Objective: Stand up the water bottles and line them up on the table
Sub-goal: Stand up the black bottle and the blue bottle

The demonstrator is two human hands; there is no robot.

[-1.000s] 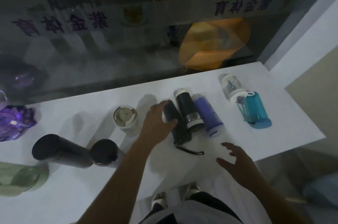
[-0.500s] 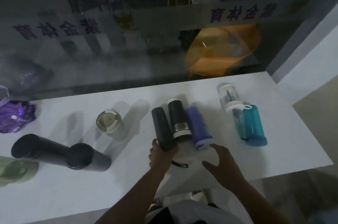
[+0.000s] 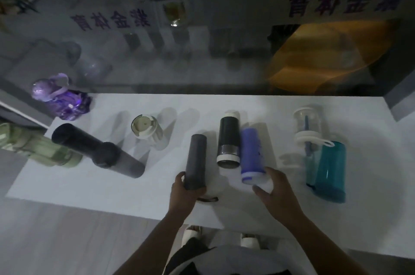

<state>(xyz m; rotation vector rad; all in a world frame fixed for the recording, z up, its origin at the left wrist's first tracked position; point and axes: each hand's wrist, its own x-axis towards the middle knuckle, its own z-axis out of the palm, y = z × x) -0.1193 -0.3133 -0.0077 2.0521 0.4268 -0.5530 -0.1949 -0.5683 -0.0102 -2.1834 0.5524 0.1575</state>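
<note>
Table [image 3: 134, 187] | left hand [image 3: 183, 195] grips grey bottle [image 3: 196, 160] — right hand [image 3: 279, 194] now grips blue bottle [image 3: 251, 153]

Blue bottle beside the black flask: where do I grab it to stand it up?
Grip the blue bottle at its near, pale end, coming from the right. It lies flat, pointing away, with the black flask close against its left side, leaving only the right open.
</note>
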